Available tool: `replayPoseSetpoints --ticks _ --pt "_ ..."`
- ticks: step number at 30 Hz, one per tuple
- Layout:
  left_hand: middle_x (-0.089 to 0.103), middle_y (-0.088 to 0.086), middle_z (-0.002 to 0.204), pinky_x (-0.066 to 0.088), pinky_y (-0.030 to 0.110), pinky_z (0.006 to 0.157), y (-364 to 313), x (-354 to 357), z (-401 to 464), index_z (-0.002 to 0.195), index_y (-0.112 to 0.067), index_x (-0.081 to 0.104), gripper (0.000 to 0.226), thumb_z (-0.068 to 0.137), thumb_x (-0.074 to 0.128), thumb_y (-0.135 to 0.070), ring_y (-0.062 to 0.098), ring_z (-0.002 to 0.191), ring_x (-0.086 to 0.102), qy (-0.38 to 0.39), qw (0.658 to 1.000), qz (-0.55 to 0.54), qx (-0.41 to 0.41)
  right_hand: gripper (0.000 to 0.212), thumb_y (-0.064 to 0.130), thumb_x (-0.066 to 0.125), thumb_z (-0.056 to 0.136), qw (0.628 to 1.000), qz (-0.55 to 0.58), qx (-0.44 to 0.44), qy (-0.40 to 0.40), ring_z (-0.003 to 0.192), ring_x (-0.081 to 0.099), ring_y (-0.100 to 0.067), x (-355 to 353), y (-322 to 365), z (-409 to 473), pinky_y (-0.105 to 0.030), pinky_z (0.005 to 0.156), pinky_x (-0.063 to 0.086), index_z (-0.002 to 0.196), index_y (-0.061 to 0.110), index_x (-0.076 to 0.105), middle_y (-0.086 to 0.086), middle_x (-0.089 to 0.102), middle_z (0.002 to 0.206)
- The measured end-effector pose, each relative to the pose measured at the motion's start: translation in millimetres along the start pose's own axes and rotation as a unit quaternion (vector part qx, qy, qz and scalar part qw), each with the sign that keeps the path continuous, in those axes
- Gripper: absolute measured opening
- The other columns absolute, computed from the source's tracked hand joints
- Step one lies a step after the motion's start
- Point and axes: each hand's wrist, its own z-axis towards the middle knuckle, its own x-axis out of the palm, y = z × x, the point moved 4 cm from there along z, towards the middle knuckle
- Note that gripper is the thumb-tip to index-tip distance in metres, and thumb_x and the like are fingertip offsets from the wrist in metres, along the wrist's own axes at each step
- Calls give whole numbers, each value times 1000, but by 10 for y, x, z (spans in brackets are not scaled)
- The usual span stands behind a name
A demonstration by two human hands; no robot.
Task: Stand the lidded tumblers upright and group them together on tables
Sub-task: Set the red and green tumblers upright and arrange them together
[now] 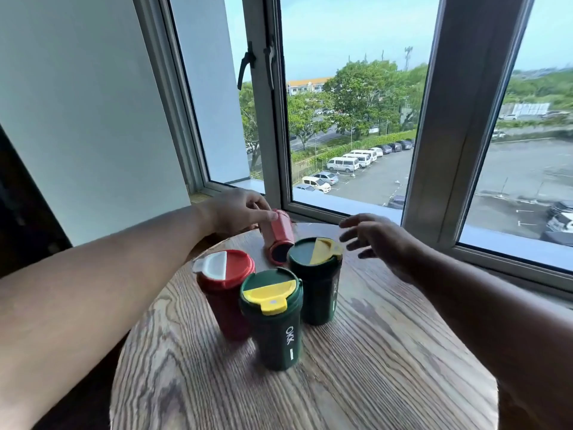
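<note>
1. A round wooden table (pixel 356 383) by a window (pixel 350 119) carries four tumblers, seen from a head-worn camera looking down and forward.
2. Three of them stand upright in a tight cluster near the table's middle: a red tumbler with a red-and-white lid (pixel 224 293) at left, a dark green tumbler with a green-and-yellow lid (pixel 273 318) nearest the viewer, and a second green tumbler (pixel 316 280) just behind and to its right.
3. The near green tumbler appears to touch the red one; the two green ones stand just beside each other.
4. A fourth, salmon-red tumbler (pixel 279 235) lies tipped at the far side of the group, its round dark end facing the viewer, just beside the far green tumbler's lid.
5. The left hand (pixel 238 212) reaches in from the left and grasps this tipped tumbler at its far end, with a fingertip pressed on its upper side.
6. The right hand (pixel 378 240) hovers spread and empty above the table's far right, fingers pointing left toward the far green tumbler, close to it but apart.
7. Beyond the glass lie trees and a car park (pixel 372 169) with vans and cars.
</note>
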Motion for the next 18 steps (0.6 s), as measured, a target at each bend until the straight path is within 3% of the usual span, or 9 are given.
replayPoseSetpoints --ticks 4,10,14,18 --pt "70 -2 95 50 27 68 396 -85 282 100 -23 70 28 86 73 -47 13 78 67 -47 999 23 -13 25 15 46 99 996 -79 28 -18 93 68 -27 -19 183 413 -32 71 49 112 8 66 -10 74 104" --pt "71 4 107 54 36 90 915 61 820 108 -27 65 48 73 77 -57 20 92 67 -1 999 30 -43 20 24 53 98 970 -223 85 32 94 72 -22 200 199 1036 -30 72 52 111 18 67 -1 77 99" --pt "65 9 108 56 36 78 1069 354 1084 130 -22 52 57 83 75 -46 24 90 68 52 993 -76 -77 24 26 52 100 958 -231 142 89 98 71 -26 412 96 1292 -31 71 52 117 16 65 -3 76 104" --pt "59 17 124 57 31 67 1104 575 1226 142 -21 42 64 89 70 -43 29 93 68 92 973 -186 -99 30 28 51 101 956 -211 167 116 103 67 -28 579 61 1476 -33 73 51 127 15 59 -7 73 116"
